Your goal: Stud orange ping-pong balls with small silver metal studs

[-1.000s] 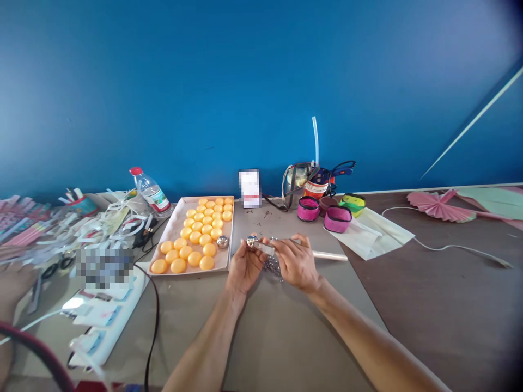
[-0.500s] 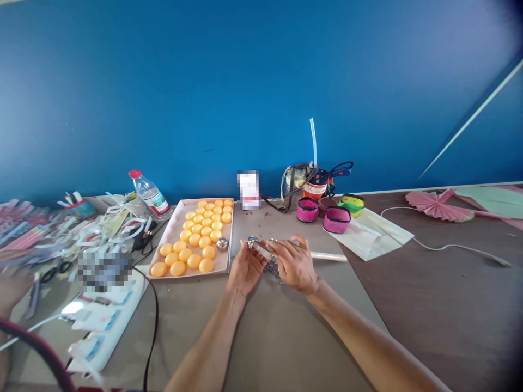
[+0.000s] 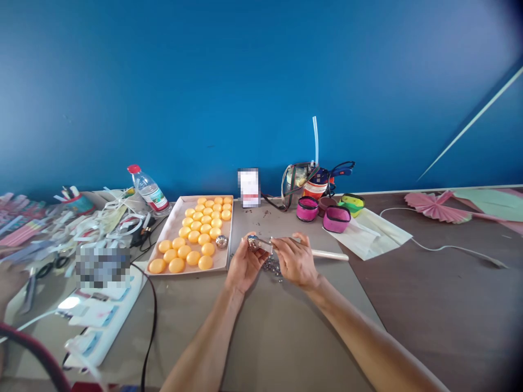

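Note:
My left hand [image 3: 243,269] is closed around a shiny silver-studded ball [image 3: 252,243] held up near its fingertips. Against the ball's right side lies a flat pale strip [image 3: 265,247], pinched in the fingers of my right hand [image 3: 297,262]. What kind of thing the strip is, I cannot tell. Beneath and between the hands is a loose scatter of small silver pieces [image 3: 273,265] on the grey mat [image 3: 302,332]. Left of my hands, a shallow white tray [image 3: 171,218] bears several orange balls [image 3: 193,258] and another silver-studded ball [image 3: 222,242].
A white rod [image 3: 333,255] sticks out right of my right hand. Pink bands [image 3: 336,219], a green band [image 3: 352,204] and white sheets [image 3: 370,237] lie beyond. At left are a bottle [image 3: 149,190], a power strip [image 3: 106,321], a black cable [image 3: 153,321] and another person's hand [image 3: 10,280].
The silver ball and the strip have shifted slightly between my fingers. More of the small silver pieces show beneath. Both hands stay in nearly the same place.

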`<state>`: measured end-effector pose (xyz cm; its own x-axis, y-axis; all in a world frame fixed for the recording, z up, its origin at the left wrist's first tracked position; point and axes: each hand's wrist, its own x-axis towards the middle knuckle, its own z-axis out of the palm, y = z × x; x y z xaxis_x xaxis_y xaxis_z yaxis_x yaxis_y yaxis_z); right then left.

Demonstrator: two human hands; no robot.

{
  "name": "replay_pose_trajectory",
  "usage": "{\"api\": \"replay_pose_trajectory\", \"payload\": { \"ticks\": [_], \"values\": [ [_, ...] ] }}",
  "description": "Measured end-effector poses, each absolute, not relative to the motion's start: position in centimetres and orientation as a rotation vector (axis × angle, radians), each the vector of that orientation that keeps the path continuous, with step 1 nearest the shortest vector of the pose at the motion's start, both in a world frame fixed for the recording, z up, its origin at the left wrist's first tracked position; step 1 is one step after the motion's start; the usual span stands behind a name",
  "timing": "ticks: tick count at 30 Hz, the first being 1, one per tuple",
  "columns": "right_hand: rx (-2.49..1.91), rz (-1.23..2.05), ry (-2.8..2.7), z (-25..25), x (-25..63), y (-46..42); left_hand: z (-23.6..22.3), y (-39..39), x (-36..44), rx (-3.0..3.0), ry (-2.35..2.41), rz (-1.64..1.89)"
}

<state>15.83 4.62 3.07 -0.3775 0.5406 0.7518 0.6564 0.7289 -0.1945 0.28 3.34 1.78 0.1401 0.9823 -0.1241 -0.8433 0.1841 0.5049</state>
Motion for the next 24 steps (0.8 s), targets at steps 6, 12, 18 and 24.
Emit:
{"api": "replay_pose_trajectory", "payload": {
  "ticks": [6,12,18,24],
  "values": [
    [-0.887,-0.168,-2.082,3.16,15.76,4.60,1.75,3.30,0.25,0.375,0.455,1.343],
    [-0.877,-0.195,-2.013,3.39,15.96,4.60,1.78,3.29,0.16,0.365,0.413,1.360],
    [-0.867,-0.207,-2.034,3.34,15.92,4.65,1.71,3.32,0.11,0.381,0.415,1.354],
    [-0.852,-0.204,-2.057,3.45,15.89,4.50,1.94,3.24,0.16,0.400,0.405,1.332]
  ]
}}
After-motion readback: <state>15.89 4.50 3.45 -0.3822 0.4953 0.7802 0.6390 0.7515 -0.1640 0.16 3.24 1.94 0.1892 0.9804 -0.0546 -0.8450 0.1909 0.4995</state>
